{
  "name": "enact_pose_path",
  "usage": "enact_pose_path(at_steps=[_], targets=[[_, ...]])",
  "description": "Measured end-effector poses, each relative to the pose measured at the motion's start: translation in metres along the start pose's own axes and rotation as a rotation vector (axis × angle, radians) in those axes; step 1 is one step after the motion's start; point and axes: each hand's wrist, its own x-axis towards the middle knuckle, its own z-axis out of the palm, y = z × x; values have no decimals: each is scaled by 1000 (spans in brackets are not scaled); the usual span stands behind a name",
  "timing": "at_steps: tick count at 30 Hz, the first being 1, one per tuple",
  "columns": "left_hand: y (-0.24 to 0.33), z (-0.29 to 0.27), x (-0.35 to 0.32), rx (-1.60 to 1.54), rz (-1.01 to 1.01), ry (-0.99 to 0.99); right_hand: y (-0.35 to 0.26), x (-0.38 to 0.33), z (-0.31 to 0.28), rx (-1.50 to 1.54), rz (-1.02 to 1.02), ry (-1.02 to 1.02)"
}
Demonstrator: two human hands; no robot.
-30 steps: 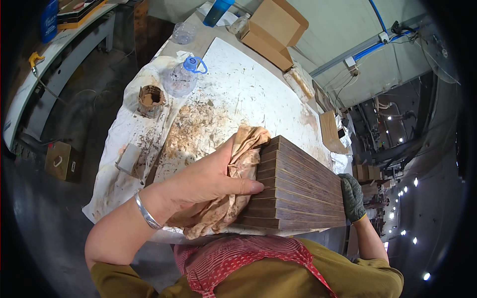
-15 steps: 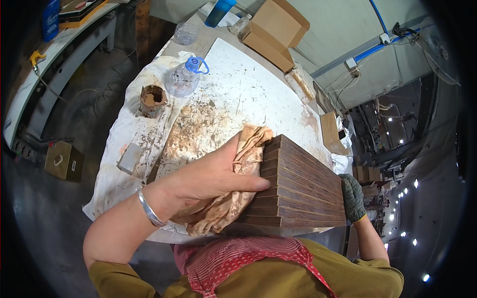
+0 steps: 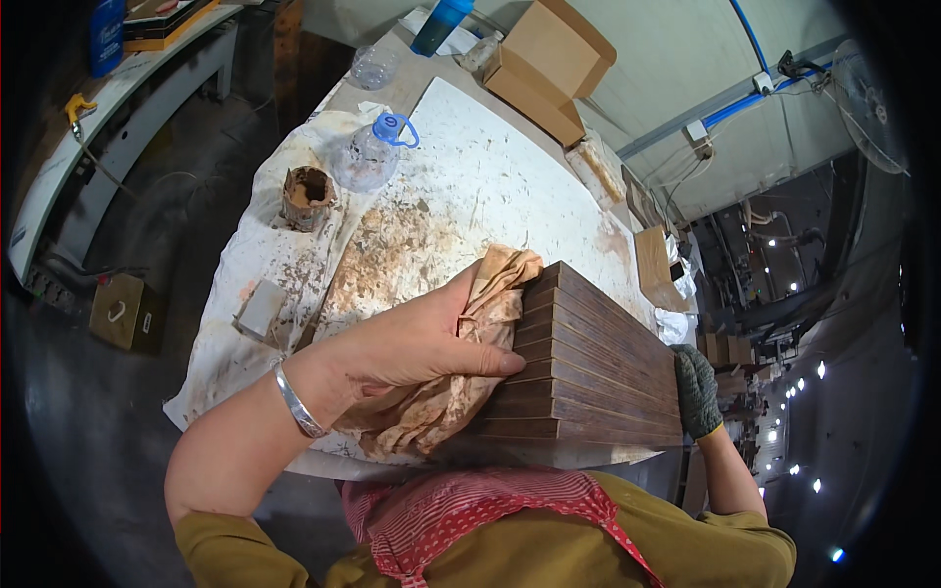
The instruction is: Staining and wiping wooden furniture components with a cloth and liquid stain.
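Note:
A stack of dark brown wooden boards [image 3: 618, 367] stands over the near right part of the table, grooves showing between its layers. My bare left hand [image 3: 446, 343], a silver bangle on its wrist, is closed on a crumpled, brown-stained cloth [image 3: 441, 407]. It presses the cloth against the left end of the stack, with the thumb reaching the board ends. My right hand [image 3: 696, 392], in a dark grey knitted glove, is at the stack's far right end and grips it there; its fingertips are partly hidden.
On the stained white tabletop [image 3: 490, 157] stand a clear bottle with a blue cap [image 3: 368, 157], a brown-crusted pot [image 3: 309, 196] and a grey block [image 3: 261, 310]. An open cardboard box [image 3: 549, 73] lies at the back. A wooden box [image 3: 657, 265] is at the right.
My left hand and the cloth have shifted very slightly along the stack's left end. The right hand keeps its hold, and the view has moved a little.

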Motion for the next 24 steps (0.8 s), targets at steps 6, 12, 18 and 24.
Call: enact_pose_path(at_steps=[6, 12, 18, 24], targets=[[5, 8, 1, -7, -7, 54, -9, 4, 0, 26, 71, -10], [-1, -5, -1, 43, -34, -1, 6, -3, -5, -187, -279, -26], [3, 4, -5, 114, 172, 286, 7, -7, -8, -146, -233, -86], [-51, 10, -2, 474, 242, 442, 1, -4, -2, -53, -57, 7]])
